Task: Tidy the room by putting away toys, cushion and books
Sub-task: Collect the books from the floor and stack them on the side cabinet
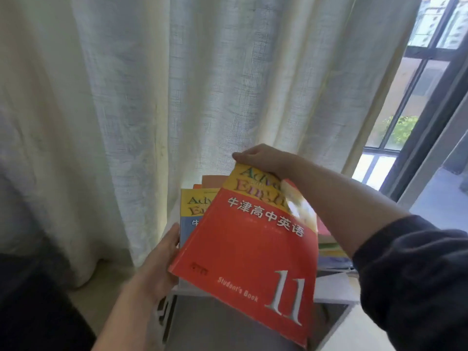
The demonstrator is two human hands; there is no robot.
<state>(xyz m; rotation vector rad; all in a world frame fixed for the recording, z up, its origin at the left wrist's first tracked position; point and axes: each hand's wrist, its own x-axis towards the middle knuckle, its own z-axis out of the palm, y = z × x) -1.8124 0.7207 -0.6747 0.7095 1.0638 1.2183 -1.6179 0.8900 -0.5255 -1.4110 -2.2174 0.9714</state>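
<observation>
Red book (243, 252) with yellow top band and silver 11; blue book (192, 219) behind, yellow-topped; white woven curtain (126, 97); dark sleeve (417, 274).

We see a pale, loosely woven curtain (126, 97) filling most of the frame from the upper left to right of centre, hanging in soft vertical folds with its hem bunched on the beige floor (101, 282) at lower left. At the upper right, a window (417, 84) with a dark frame (435, 110) and thin dark bars shows beside the curtain's edge. Through the glass we make out green foliage (402, 127) and an orange-toned wall (395, 82), both blurred. A dark shape (30, 300) sits in the lower left corner; we cannot tell what it is. A white shelf (331, 290) stands at lower centre.
</observation>
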